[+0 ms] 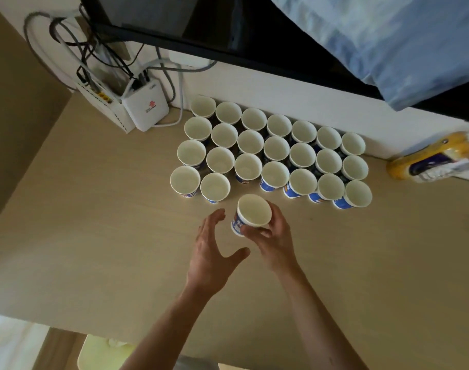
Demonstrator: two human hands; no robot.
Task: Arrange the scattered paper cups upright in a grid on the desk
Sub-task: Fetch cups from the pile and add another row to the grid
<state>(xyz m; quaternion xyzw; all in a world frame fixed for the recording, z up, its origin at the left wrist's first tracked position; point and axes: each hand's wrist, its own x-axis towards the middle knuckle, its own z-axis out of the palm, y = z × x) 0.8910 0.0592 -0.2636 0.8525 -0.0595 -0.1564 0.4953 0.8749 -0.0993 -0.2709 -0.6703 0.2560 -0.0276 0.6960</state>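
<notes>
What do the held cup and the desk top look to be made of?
The held cup looks like paper: matte off-white inside, blue print outside, thin rolled rim. The desk is pale wood or, likelier, laminate: faint straight grain, low sheen.

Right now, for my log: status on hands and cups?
Right hand grips a cup, just short of the grid. Left hand open alongside. Nothing blocking the next slot.

Cup [253,214] in R hand [274,240], L hand [210,259] open beside, near cup grid [274,149].
</notes>
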